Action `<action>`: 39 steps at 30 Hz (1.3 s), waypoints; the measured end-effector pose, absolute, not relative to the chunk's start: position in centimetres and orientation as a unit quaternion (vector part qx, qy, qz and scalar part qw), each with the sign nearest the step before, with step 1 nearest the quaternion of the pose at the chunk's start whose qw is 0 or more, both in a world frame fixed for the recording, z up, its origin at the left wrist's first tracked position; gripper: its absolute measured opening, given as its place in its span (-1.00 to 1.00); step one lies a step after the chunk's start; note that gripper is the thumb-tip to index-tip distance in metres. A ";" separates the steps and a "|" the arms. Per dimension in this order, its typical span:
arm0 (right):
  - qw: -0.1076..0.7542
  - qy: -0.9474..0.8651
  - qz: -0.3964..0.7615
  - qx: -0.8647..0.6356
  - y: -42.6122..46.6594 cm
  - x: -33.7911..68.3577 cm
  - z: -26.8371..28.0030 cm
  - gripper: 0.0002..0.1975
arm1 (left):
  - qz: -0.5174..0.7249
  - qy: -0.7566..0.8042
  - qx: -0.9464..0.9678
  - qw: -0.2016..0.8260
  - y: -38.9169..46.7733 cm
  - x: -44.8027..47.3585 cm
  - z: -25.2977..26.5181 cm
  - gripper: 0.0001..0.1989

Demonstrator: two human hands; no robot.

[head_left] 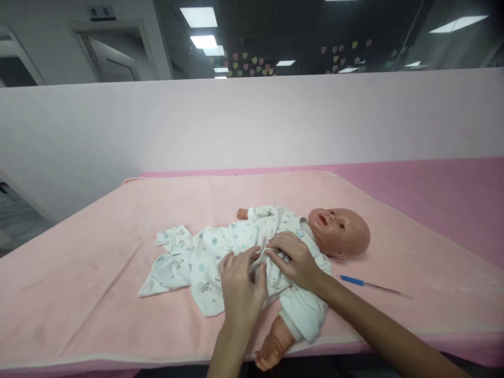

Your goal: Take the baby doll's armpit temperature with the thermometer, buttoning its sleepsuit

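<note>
A baby doll [342, 231] lies on its back, its head to the right, dressed in a white printed romper [220, 247]. At the doll's middle, my left hand [243, 278] pinches the edge of the romper's front opening, thumb and fingers closed on the cloth. Just to its right, my right hand [293, 260] grips the same edge near the chest, its fingers bent onto the fabric. Between my fingertips the cloth is bunched, and any fastener there is hidden. The doll's near arm [275, 341] sticks out of its sleeve toward me.
Right of the doll lies a thin probe-like stick with a blue handle [352, 280]. A pale pink blanket [98, 252] covers the table over a darker pink sheet [452, 205]. Behind stands a low white partition [252, 126], with dark glass above it.
</note>
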State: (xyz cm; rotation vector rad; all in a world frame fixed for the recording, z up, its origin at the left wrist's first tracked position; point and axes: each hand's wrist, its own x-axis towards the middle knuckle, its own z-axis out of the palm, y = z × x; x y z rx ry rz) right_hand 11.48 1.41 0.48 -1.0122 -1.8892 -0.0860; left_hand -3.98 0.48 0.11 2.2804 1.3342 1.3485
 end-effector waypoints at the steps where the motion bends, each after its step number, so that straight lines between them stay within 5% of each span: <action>1: 0.481 -0.773 -0.031 -0.413 1.4 11.5 0.4 -0.94 | 0.450 0.449 0.768 0.083 0.4 -3.9 0.2 -0.78; 25: 0.508 -0.762 -0.034 -0.399 1.5 11.4 -0.1 -0.96 | 0.443 0.467 0.756 0.117 0.2 -3.8 0.6 -0.85; 39: 0.476 -0.769 -0.039 -0.424 1.3 11.9 -0.1 -0.90 | 0.450 0.479 0.752 0.054 -0.1 -3.2 0.2 -0.86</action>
